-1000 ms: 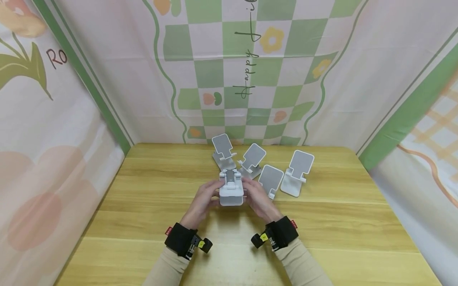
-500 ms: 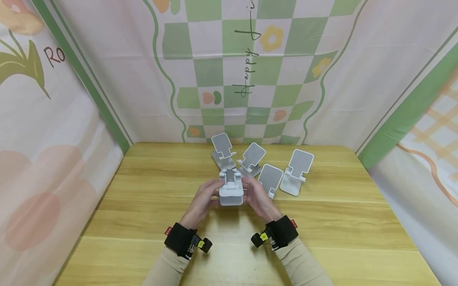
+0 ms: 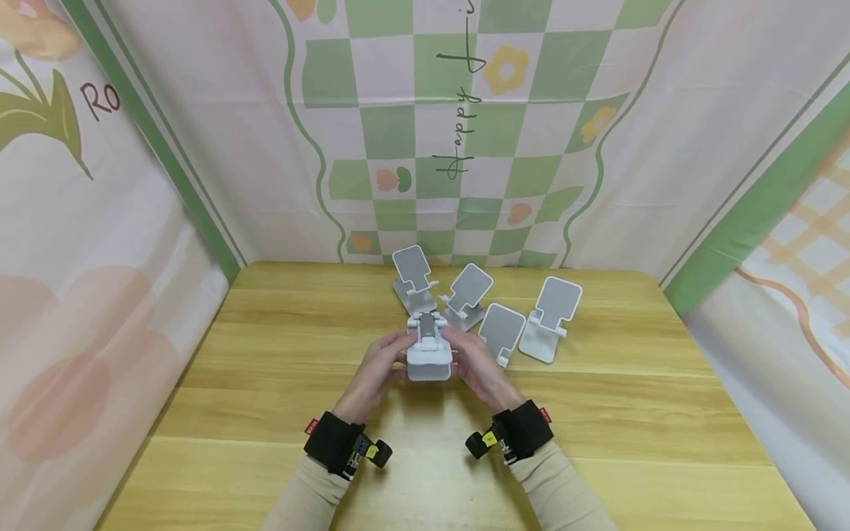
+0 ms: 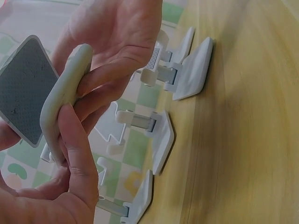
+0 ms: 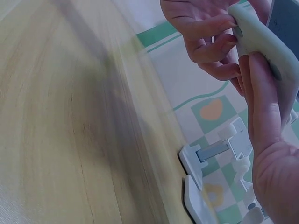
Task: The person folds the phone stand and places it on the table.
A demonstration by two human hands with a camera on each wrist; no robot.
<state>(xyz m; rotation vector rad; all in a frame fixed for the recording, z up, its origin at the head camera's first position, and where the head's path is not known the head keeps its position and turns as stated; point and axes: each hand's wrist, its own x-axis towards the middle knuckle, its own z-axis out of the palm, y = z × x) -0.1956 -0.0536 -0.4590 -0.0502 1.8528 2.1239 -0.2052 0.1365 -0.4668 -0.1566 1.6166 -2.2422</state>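
A white folding phone stand (image 3: 428, 361) with a grey pad is held up over the table between both hands. In the head view, my left hand (image 3: 377, 366) grips its left side, the thumb on the upper face and fingers at the base's underside. My right hand (image 3: 479, 366) grips the right side, its thumb near the hinge. Seen from the left wrist, the base (image 4: 65, 88) is pinched by both hands, with the grey-padded plate (image 4: 28, 91) tilted away from it. From the right wrist, fingers press the base's underside (image 5: 266, 42).
Several similar phone stands stand unfolded behind and to the right: one at back left (image 3: 413, 276), another beside it (image 3: 468, 289), one by my right hand (image 3: 502, 332), one farthest right (image 3: 551, 317). The wooden table (image 3: 265, 383) ends at a patterned cloth wall (image 3: 445, 133).
My right thumb has shifted left onto the held phone stand's upper face. The left hand and the stand stay almost in place.
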